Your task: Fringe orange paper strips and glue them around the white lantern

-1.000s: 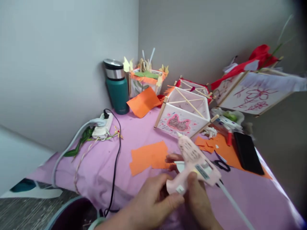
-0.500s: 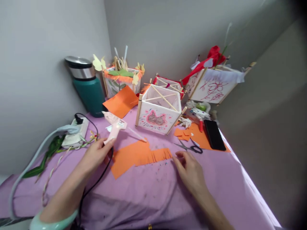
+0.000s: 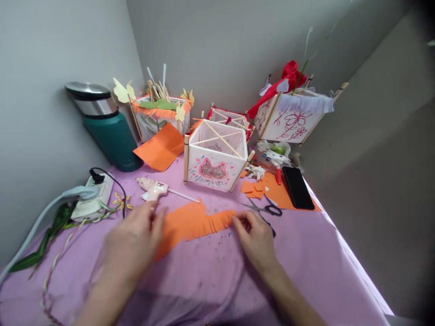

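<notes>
Orange paper (image 3: 183, 219) with a fringed strip lies on the purple cloth, between my hands. My right hand (image 3: 254, 233) pinches the right end of the fringed strip. Blurred by motion, my left hand (image 3: 134, 240) hovers over the paper's left side, just below the pink glue gun (image 3: 156, 189); what its fingers do is smeared. The glue gun lies on the cloth with a white stick at its rear. Behind the paper stands a white box lantern (image 3: 215, 167) with wooden sticks and a pink and brown drawing. Scissors (image 3: 263, 208) rest beyond my right hand.
A teal bottle (image 3: 112, 138) leans at the back left, near a power strip (image 3: 93, 197) with cords. Decorated boxes (image 3: 294, 120) line the wall. At the right are a black phone (image 3: 298, 188), a red marker (image 3: 278, 174) and orange scraps (image 3: 253, 188).
My left hand has let go of the glue gun, which now lies on the cloth, and has moved nearer me. My right hand has closed on the strip's end. The view has shifted.
</notes>
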Motion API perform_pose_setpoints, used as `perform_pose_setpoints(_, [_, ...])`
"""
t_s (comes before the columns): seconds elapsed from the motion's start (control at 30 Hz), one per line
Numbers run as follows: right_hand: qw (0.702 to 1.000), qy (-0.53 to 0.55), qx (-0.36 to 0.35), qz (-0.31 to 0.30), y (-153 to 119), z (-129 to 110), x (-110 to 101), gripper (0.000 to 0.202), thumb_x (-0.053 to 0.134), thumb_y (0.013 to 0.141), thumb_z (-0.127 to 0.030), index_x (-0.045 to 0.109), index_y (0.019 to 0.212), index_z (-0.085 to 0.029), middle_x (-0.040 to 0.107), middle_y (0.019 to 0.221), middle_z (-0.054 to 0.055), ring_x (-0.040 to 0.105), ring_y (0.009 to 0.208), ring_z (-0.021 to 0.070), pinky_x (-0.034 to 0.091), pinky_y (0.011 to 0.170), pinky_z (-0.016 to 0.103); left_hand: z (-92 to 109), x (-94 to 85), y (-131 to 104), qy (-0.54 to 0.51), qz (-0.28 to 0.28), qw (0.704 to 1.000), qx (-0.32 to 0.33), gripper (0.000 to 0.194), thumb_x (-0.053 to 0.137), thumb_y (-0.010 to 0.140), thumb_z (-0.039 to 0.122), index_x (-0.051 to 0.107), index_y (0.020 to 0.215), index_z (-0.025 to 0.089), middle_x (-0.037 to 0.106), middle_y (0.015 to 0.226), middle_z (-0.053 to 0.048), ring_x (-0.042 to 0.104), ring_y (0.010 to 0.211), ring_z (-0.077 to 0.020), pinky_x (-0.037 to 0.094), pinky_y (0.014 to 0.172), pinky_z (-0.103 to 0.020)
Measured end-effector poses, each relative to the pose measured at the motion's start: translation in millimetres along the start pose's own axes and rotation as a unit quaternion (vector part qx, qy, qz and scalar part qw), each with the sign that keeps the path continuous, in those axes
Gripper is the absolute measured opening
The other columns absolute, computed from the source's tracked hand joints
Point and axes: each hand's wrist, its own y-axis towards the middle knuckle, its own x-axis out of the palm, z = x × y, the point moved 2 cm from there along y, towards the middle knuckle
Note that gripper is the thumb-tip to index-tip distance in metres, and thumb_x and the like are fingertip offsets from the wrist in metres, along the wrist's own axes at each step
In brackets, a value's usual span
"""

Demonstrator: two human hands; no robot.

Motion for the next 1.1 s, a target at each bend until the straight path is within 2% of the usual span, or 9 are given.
perform_pose_setpoints(0.07, [0.999, 0.03, -0.021, 0.018, -1, -6, -3, 0.018, 0.05, 0.088, -0.03, 0.058, 0.075, -0.02, 0.063, 0.077, 0.003, 0.057, 0.067, 0.0151, 0.043, 0.065, 0.026, 29, 13.5, -12, -0.074, -0.082, 0.992, 0.062, 0.027, 0.044, 0.09, 0.036, 0.063, 0.097, 0.019, 0.07, 0.088, -0.007, 0.066, 0.07, -0.0194, 0.047, 0.063, -0.029])
perform_pose_setpoints(0.13, [1.0, 0.001, -0.019, 0.016, 1, -6, -5, 0.018, 0.05, 0.088, -0.031, 0.059, 0.078, -0.019, 0.064, 0.08, 0.004, 0.059, 0.07, 0.017, 0.042, 0.066, 0.027, 53, 30.1, -20, -0.073, -0.153, 0.981, 0.099, 0.024, 0.043, 0.09, 0.031, 0.064, 0.094, 0.02, 0.07, 0.085, -0.005, 0.066, 0.073, -0.0193, 0.047, 0.064, -0.029])
perform_pose_setpoints(0.3, [0.99, -0.099, 0.072, -0.064, 6, 12, 1, 0.024, 0.055, 0.083, -0.04, 0.062, 0.077, -0.018, 0.067, 0.08, 0.008, 0.061, 0.071, 0.0221, 0.038, 0.061, 0.03, 76, 56.4, -20, 0.001, -0.216, 0.967, 0.133, 0.024, 0.042, 0.09, 0.024, 0.064, 0.09, 0.017, 0.069, 0.083, -0.007, 0.067, 0.075, -0.0236, 0.046, 0.061, -0.032])
perform_pose_setpoints(0.57, [0.99, 0.005, 0.104, -0.1, 12, 8, 6, 0.022, 0.052, 0.082, -0.03, 0.062, 0.066, -0.019, 0.068, 0.066, 0.002, 0.061, 0.063, 0.0174, 0.04, 0.058, 0.025, 84, 62.4, -19, -0.028, -0.22, 0.966, 0.136, 0.026, 0.039, 0.092, 0.026, 0.063, 0.09, 0.017, 0.068, 0.082, -0.007, 0.066, 0.074, -0.0228, 0.045, 0.062, -0.031])
perform_pose_setpoints(0.73, [0.993, 0.084, 0.062, -0.048, 1, -5, -1, 0.022, 0.053, 0.086, -0.032, 0.061, 0.071, -0.018, 0.065, 0.071, 0.003, 0.059, 0.064, 0.0157, 0.043, 0.061, 0.025, 79, 62.1, -21, -0.161, -0.176, 0.968, 0.073, 0.027, 0.041, 0.092, 0.028, 0.063, 0.1, 0.016, 0.069, 0.092, -0.009, 0.065, 0.079, -0.0226, 0.048, 0.071, -0.035])
perform_pose_setpoints(0.83, [0.99, 0.142, 0.01, -0.013, -8, -18, 0, 0.019, 0.053, 0.087, -0.029, 0.062, 0.075, -0.018, 0.063, 0.072, 0.003, 0.057, 0.065, 0.0154, 0.043, 0.062, 0.025, 75, 61.4, -22, -0.331, -0.187, 0.925, -0.009, 0.029, 0.049, 0.088, 0.035, 0.064, 0.105, 0.017, 0.07, 0.101, -0.009, 0.065, 0.089, -0.0225, 0.049, 0.079, -0.034])
perform_pose_setpoints(0.93, [0.98, 0.195, -0.037, -0.015, -18, -36, 8, 0.014, 0.051, 0.087, -0.021, 0.064, 0.082, -0.018, 0.063, 0.078, 0.004, 0.059, 0.071, 0.0164, 0.046, 0.065, 0.027, 71, 63.5, -25, -0.503, -0.234, 0.824, -0.114, 0.032, 0.055, 0.084, 0.041, 0.067, 0.099, 0.015, 0.071, 0.097, -0.009, 0.066, 0.086, -0.0215, 0.05, 0.075, -0.03])
perform_pose_setpoints(1.0, [0.972, 0.222, -0.071, -0.033, -25, -49, 13, 0.018, 0.047, 0.088, -0.016, 0.065, 0.09, -0.018, 0.063, 0.086, 0.006, 0.06, 0.079, 0.0173, 0.047, 0.071, 0.028, 66, 64.2, -27, -0.559, -0.232, 0.778, -0.169, 0.032, 0.059, 0.081, 0.042, 0.067, 0.091, 0.014, 0.071, 0.087, -0.008, 0.065, 0.078, -0.0198, 0.049, 0.068, -0.027])
perform_pose_setpoints(1.1, [0.953, 0.271, -0.115, -0.07, -33, -60, 14, 0.022, 0.046, 0.089, -0.015, 0.064, 0.102, -0.019, 0.063, 0.096, 0.008, 0.06, 0.088, 0.0177, 0.049, 0.077, 0.029, 53, 60.3, -25, -0.564, -0.213, 0.768, -0.216, 0.031, 0.06, 0.079, 0.044, 0.063, 0.075, 0.014, 0.065, 0.069, -0.004, 0.06, 0.065, -0.0158, 0.046, 0.06, -0.025])
